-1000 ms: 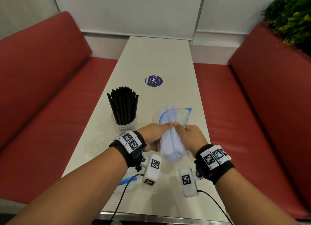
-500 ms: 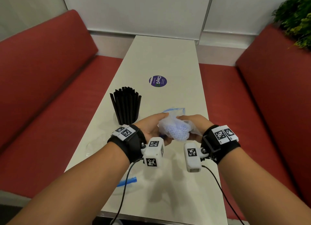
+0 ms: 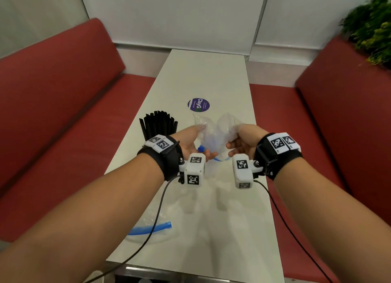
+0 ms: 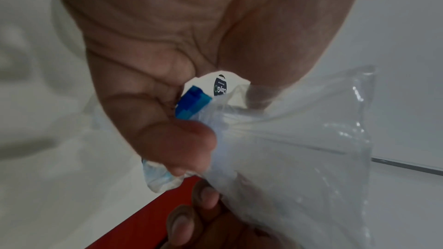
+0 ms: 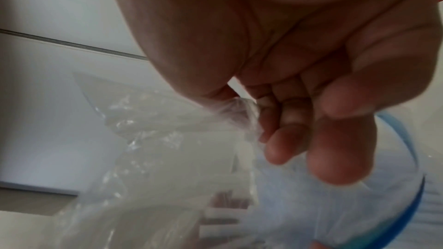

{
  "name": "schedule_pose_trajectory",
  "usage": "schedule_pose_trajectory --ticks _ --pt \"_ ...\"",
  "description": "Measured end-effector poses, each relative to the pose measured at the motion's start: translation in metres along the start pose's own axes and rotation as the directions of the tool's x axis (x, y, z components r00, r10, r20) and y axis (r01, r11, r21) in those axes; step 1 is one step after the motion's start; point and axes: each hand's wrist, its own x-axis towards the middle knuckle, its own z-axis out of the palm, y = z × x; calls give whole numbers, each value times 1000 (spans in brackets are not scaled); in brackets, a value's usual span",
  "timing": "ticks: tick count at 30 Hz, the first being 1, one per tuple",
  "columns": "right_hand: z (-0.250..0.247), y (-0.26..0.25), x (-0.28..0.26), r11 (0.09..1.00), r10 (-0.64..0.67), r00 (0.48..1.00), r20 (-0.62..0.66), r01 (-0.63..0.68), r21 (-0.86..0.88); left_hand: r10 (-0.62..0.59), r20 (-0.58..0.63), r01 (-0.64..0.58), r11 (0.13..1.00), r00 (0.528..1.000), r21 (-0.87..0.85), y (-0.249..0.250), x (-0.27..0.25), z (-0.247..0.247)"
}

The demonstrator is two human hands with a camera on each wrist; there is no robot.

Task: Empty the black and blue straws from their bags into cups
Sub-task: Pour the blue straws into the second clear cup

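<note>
Both hands hold a clear zip bag [image 3: 215, 134] above the middle of the white table [image 3: 211, 70], its bottom corners up and its blue zip strip [image 3: 203, 150] low. My left hand [image 3: 200, 139] pinches the bag [image 4: 299, 158] at the end of the zip strip [image 4: 191, 105]. My right hand [image 3: 233, 138] pinches a crumpled corner of the bag [image 5: 167, 149]. Pale blue straws [image 5: 299, 196] show faintly through the film. Black straws [image 3: 159, 126] stand in a cup just beyond my left wrist. No cup for the blue straws shows.
An empty clear bag with a blue zip [image 3: 152, 229] lies on the table near its front left, under my left forearm. A round purple sticker [image 3: 198, 104] marks the table beyond the hands. Red benches [image 3: 53, 113] flank both sides; a plant [image 3: 372, 28] stands at the far right.
The bag of blue straws has been lifted off the table and turned bottom up. My hands have moved apart, from gripping its middle to pinching its edges.
</note>
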Motion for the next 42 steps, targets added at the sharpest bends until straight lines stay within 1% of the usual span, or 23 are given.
schedule_pose_trajectory --ticks 2,4,7,9,11,13,15,16,18,19,20,23,24,25,26,28,31,33,34,36,39,42 --pt "-1 -5 0 1000 24 1000 4 -24 -4 29 -7 -29 999 1000 40 5 -7 3" --pt "-3 -9 1 1000 13 1000 -8 -13 -1 61 -3 -60 992 998 111 8 -18 7" --pt "-5 -12 1 996 -90 995 -46 90 -11 122 43 -128 971 992 200 14 -29 9" --pt "-5 -13 0 985 -172 984 -40 171 -16 139 65 -152 940 988 306 17 -36 7" --pt "-7 -12 0 972 -233 972 -9 233 -17 210 69 -219 883 975 414 19 -39 4" --pt "-7 -10 -2 962 -267 963 35 268 -41 293 95 -299 806 951 510 19 -39 -1" --pt "-6 -8 -1 944 -302 951 70 309 -116 339 106 -325 695 935 642 18 -34 -6" --pt "-6 -7 -1 930 -319 945 76 328 -165 372 99 -324 613 923 721 19 -30 -8" --pt "-5 -8 0 897 -354 933 63 358 -260 465 92 -311 420 881 853 23 -20 -10" --pt "-5 -9 1 885 -369 929 39 364 -291 524 91 -306 341 847 889 25 -16 -9" --pt "-4 -10 1 879 -383 924 6 367 -304 587 91 -313 288 804 905 28 -14 -7" --pt "-2 -16 1 874 -412 909 -68 373 -311 767 132 -360 137 628 923 41 -17 -4" --pt "-2 -18 0 869 -416 906 -76 372 -327 795 151 -355 85 587 931 47 -19 -4" --pt "-3 -20 0 862 -422 903 -83 371 -345 807 168 -336 40 566 941 52 -21 -4" --pt "-4 -23 -1 854 -431 898 -90 374 -361 812 177 -314 8 557 949 58 -23 -5" --pt "-7 -30 -4 843 -456 883 -106 392 -368 825 192 -295 -31 532 955 67 -27 -5" --pt "-16 -45 -10 836 -504 854 -134 443 -324 844 207 -327 -40 495 944 80 -40 0" --pt "-22 -56 -17 827 -532 834 -146 476 -298 852 229 -335 -67 471 940 88 -50 2" --pt "-23 -61 -20 823 -543 826 -150 488 -292 858 240 -333 -86 454 939 92 -55 3" --pt "-26 -70 -26 805 -572 805 -159 514 -296 879 251 -338 -111 406 935 99 -66 5" --pt "-29 -82 -36 759 -640 742 -197 573 -308 909 243 -356 -116 337 927 108 -82 9" --pt "-28 -93 -48 694 -719 650 -247 649 -311 932 239 -405 -114 272 907 113 -103 9"
